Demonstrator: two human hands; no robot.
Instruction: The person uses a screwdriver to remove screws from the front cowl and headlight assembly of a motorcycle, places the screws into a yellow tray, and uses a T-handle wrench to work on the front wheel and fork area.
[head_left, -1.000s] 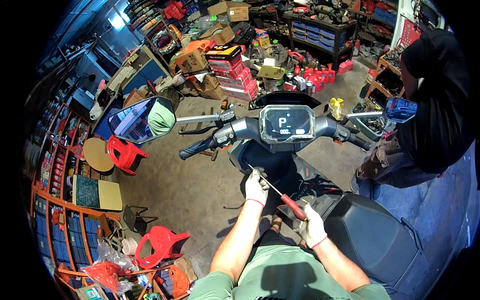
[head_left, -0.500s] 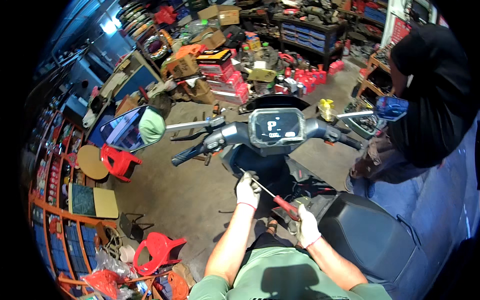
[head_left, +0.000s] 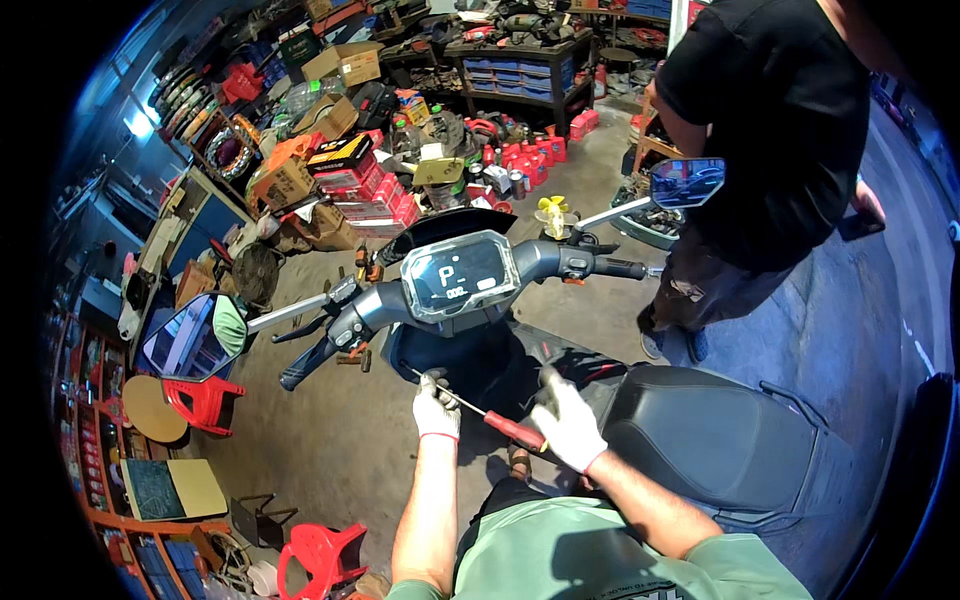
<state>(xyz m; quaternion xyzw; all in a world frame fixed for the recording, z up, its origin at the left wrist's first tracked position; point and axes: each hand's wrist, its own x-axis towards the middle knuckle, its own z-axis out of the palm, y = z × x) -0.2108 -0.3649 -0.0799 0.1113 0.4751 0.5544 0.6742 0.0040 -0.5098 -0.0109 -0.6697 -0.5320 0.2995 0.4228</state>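
A screwdriver with a red handle (head_left: 514, 430) and a long thin metal shaft slants in front of me, its tip toward the scooter's front panel (head_left: 452, 362). My left hand (head_left: 436, 408), in a white glove, is closed around the shaft near the tip. Beside the handle's butt end is my right hand (head_left: 568, 420), also gloved, its fingers apart and slightly blurred; it does not appear to grip the handle. The electric scooter stands across my front, with its lit display (head_left: 458, 276) ahead and its black seat (head_left: 705, 435) to my right. What the tip touches cannot be made out.
A person in a black shirt (head_left: 770, 130) stands beyond the scooter at right, a dark phone-like object in one hand. Red boxes (head_left: 370, 195) and bottles fill the far floor. Red plastic chairs (head_left: 325, 560) and crammed shelves (head_left: 95, 400) line the left. Mirrors (head_left: 198, 335) jut out from the handlebar.
My right hand has loosened from the screwdriver handle and its fingers have spread. My left hand keeps the shaft. The view has turned rightward, and the other person stands more upright with a hand showing.
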